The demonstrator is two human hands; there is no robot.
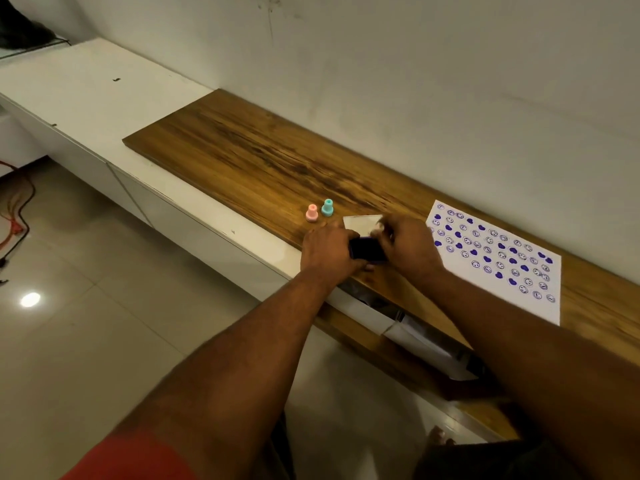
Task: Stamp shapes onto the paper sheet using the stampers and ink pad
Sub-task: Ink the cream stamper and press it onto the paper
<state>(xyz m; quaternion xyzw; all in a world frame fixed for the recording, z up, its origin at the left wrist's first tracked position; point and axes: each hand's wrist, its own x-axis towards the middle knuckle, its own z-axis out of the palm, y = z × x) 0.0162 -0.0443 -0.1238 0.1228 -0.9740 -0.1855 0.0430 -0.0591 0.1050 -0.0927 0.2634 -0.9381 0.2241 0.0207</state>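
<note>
A dark purple ink pad (367, 250) sits near the front edge of the wooden board (263, 157). My left hand (327, 249) grips its left side. My right hand (405, 244) holds its clear lid (362, 223), which is tilted up behind the pad. A pink stamper (311, 213) and a teal stamper (327, 207) stand upright just left of the hands, untouched. The white paper sheet (498, 261) lies to the right, covered with several purple hearts and smiley faces.
The board rests on a white counter (86, 98) against a wall. Below the board's edge an open drawer (408, 323) shows papers. Red and black cables (14, 216) lie on the tiled floor at the left.
</note>
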